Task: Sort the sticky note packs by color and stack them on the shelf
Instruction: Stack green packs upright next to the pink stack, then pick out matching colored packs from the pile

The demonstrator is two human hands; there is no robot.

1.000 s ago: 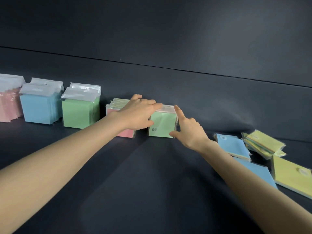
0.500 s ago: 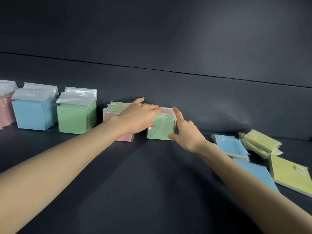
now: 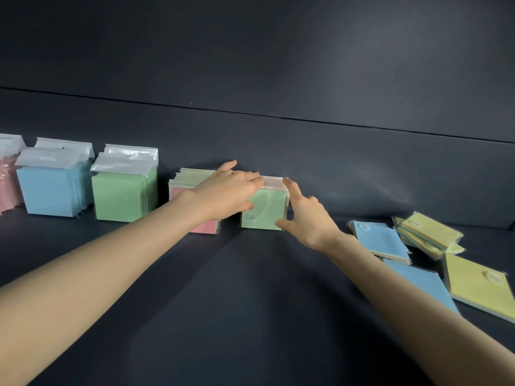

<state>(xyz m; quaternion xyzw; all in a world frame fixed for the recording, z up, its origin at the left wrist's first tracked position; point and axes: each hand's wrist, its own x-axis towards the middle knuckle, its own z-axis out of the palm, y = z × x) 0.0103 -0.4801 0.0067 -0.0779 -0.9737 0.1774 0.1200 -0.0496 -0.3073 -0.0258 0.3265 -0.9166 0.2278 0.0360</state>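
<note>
The left hand (image 3: 228, 190) holds the green pack (image 3: 264, 210) at its top: the fingers lie over the clear upper flap and the thumb presses on the front face, so the pack is pinched between them. The right hand (image 3: 309, 218) is open. Its straight index finger rests along the right edge of the same pack, and its thumb touches the lower right corner. The other fingers are loosely bent and hold nothing.

The green pack stands upright on the dark shelf (image 3: 250, 302), near the back wall (image 3: 278, 151). Just beside it on the left stands a short row of packs with a pink pack (image 3: 202, 227) in front; the left wrist hides part of it. Further to the left there is a green row (image 3: 122, 196), then a blue row (image 3: 50, 190), then a pink row (image 3: 8, 185) at the border of the view. All three stand upright, close to each other.

On the right, apart from the hands, loose packs lie flat on the shelf: two blue packs (image 3: 379, 238), one partly under the right forearm, a small pile of yellow packs (image 3: 432, 232) and one more yellow pack (image 3: 479, 282) nearer to the person.
</note>
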